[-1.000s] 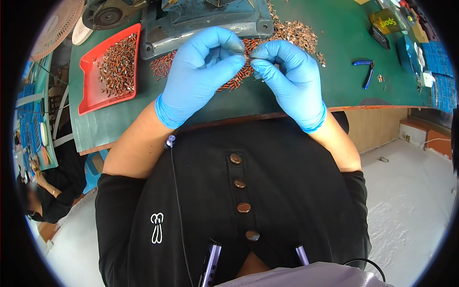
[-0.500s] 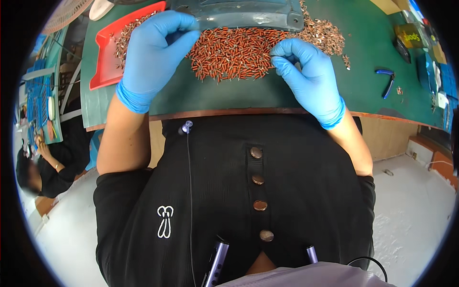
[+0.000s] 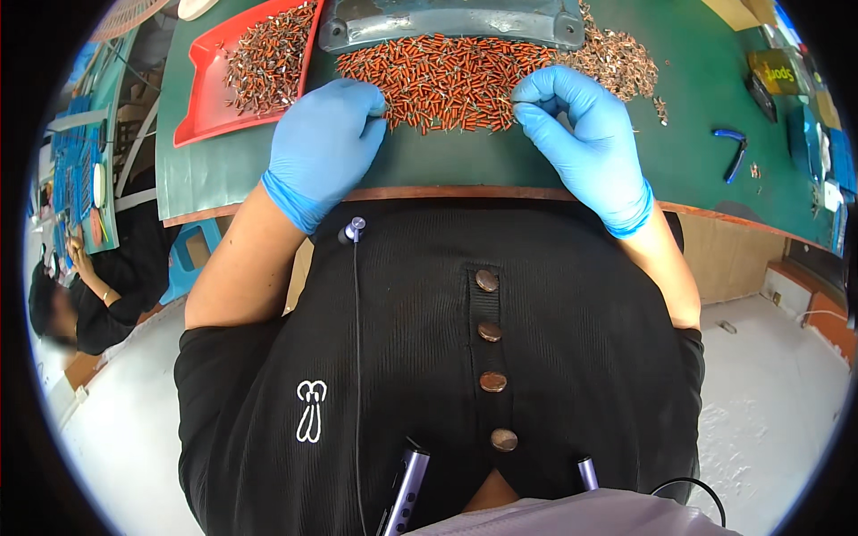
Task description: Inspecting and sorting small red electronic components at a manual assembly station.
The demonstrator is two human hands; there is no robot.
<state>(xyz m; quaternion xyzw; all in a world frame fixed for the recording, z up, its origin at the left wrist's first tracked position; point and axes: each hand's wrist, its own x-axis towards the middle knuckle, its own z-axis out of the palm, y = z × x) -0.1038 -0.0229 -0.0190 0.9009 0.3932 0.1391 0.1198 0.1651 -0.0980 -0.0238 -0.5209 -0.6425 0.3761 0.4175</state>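
Observation:
Both hands wear blue gloves. At the left edge of a heap of small orange parts with metal ends (image 3: 447,80), my left hand (image 3: 329,138) has its thumb and fingertips together; whatever they pinch is too small to name. By the heap's right edge, my right hand (image 3: 585,134) holds its thumb and forefinger in a pinch, and I cannot make out what is between them. Beside my left hand lies a red scoop-shaped tray (image 3: 204,112) with a pile of mixed metal and orange parts (image 3: 271,62) in it.
A grey-green plastic tray (image 3: 451,22) stands behind the orange heap. Copper-coloured small parts (image 3: 617,62) spread at its right. Blue-handled pliers (image 3: 735,156) lie further right on the green table (image 3: 688,179). At far left, another person (image 3: 98,295) sits at a bench.
My left hand has moved right and nearer to me, from beside the red tray to the heap's left edge, uncovering more of the tray. My right hand stays nearly in place, still pinched.

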